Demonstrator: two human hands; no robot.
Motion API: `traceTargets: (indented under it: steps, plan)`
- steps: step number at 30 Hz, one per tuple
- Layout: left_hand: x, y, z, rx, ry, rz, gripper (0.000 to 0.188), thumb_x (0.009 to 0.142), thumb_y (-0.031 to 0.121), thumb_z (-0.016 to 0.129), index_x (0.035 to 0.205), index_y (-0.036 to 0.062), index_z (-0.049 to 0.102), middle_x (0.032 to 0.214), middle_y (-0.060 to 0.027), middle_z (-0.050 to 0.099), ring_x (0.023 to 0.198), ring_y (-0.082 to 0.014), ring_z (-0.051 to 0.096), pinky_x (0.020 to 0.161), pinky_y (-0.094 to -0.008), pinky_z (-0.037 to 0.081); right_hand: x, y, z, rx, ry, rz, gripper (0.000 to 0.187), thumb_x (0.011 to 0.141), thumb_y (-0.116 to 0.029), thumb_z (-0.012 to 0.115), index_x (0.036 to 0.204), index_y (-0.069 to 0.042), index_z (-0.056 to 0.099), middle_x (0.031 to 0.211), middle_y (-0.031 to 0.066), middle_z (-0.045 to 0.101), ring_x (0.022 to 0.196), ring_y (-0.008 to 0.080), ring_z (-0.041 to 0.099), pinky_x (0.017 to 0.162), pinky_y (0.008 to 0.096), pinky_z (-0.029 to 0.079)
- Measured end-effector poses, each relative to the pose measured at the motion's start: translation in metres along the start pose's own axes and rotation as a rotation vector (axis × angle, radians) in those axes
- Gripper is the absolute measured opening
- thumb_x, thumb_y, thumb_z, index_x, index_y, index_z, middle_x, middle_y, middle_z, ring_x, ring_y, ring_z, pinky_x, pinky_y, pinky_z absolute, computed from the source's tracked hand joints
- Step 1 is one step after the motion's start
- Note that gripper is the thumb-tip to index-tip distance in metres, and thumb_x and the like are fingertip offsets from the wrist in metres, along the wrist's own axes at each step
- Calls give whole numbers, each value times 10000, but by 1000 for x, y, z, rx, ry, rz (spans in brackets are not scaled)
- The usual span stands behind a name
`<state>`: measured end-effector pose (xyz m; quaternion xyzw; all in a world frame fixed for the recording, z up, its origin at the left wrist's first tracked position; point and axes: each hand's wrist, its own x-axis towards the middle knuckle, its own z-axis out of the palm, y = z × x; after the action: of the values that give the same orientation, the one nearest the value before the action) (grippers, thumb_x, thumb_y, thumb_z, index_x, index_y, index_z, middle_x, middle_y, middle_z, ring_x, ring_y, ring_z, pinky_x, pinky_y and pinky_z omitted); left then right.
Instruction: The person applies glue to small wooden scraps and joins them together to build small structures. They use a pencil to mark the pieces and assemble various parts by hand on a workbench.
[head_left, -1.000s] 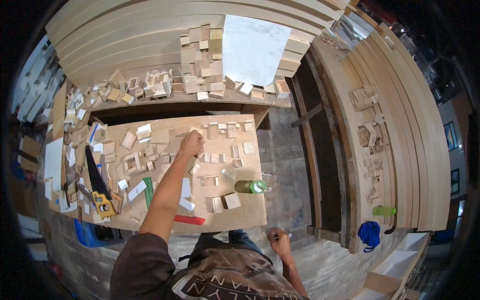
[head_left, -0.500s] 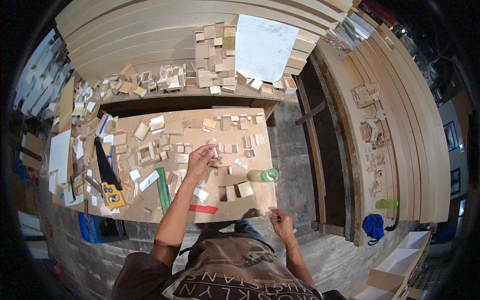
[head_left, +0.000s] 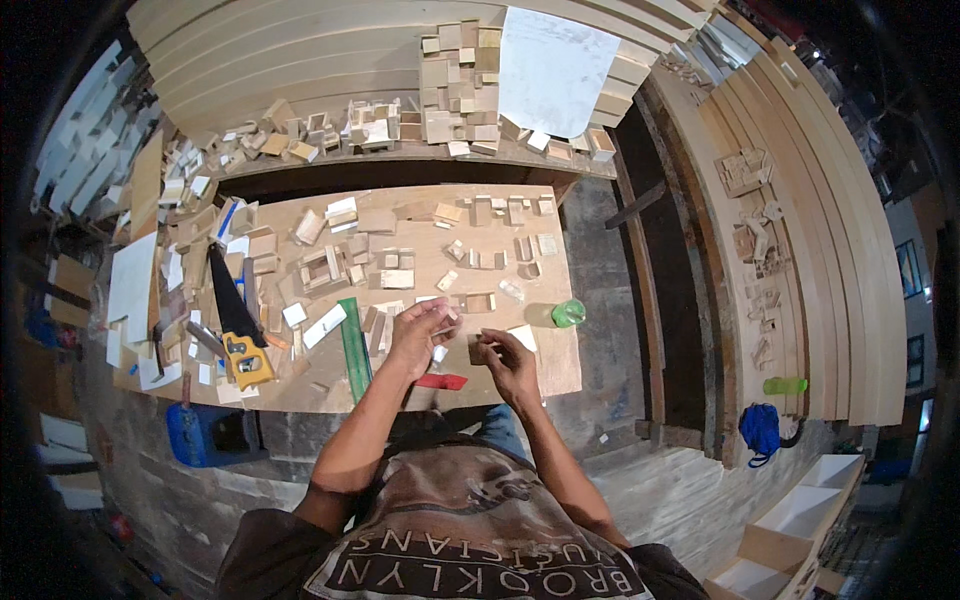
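My left hand [head_left: 422, 338] is over the front middle of the workbench, with its fingertips closed on a small pale wood piece [head_left: 452, 313]. Just to its right is my right hand [head_left: 510, 365], its fingers pinched together; what they hold, if anything, is too small to make out. Beyond the fingers lies a little open wooden frame [head_left: 480, 303]. A white tile-like piece [head_left: 522, 338] sits partly behind my right hand. Under my left wrist a red strip [head_left: 440, 381] lies near the front edge, and a green strip [head_left: 354, 350] lies left of the forearm.
A yellow-handled saw [head_left: 245, 360] rests at the left of the workbench [head_left: 555, 375]. Green bottle [head_left: 568, 314] stands near its right edge, beside a small clear bottle [head_left: 511, 290]. Small wooden blocks [head_left: 325, 268] are spread about. Behind, a shelf holds stacked wooden pieces [head_left: 460, 85].
My right hand has come up from beyond the front edge to beside my left hand. The left hand has drawn nearer with its wood piece. The whole view has shifted.
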<state>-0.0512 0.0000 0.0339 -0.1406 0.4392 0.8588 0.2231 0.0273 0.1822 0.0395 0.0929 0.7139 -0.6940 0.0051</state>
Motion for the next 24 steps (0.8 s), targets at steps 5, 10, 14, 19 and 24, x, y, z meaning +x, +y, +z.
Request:
traceTargets:
  steps: [5,10,14,19,24]
  plan:
    - [-17,-20,-4,-13,109,-43,205,898,169,723,1058,72,638,969,-42,701,924,-164,678,745,-315,514,12,1,36,-117,42,-194,256,912,-52,699,1164,-23,660,953,46,636,806,115,616,733,244,520]
    - [-39,-23,3,-12,122,-106,147,887,176,739,973,106,643,937,-11,685,908,-142,653,742,-315,489,9,13,41,-14,78,-176,221,925,-25,673,1145,-4,671,973,85,627,847,126,619,733,260,511]
    - [-41,-30,1,-8,102,-126,127,893,174,732,949,100,644,930,-12,683,902,-134,643,747,-314,486,-1,2,42,12,130,-166,208,931,-11,658,1137,14,672,960,89,633,890,142,636,773,259,514]
    - [-40,-43,15,-71,106,-86,190,869,149,758,957,48,622,929,-61,675,882,-175,666,724,-304,536,-1,22,27,-5,178,-267,219,931,-27,668,1142,32,658,1003,88,648,878,147,656,743,250,527]
    - [-33,-56,32,-42,25,-42,229,860,156,767,961,10,622,907,-70,672,847,-183,665,751,-316,565,-7,7,9,193,190,-178,115,932,-34,675,1027,32,673,957,60,658,848,115,647,727,229,518]
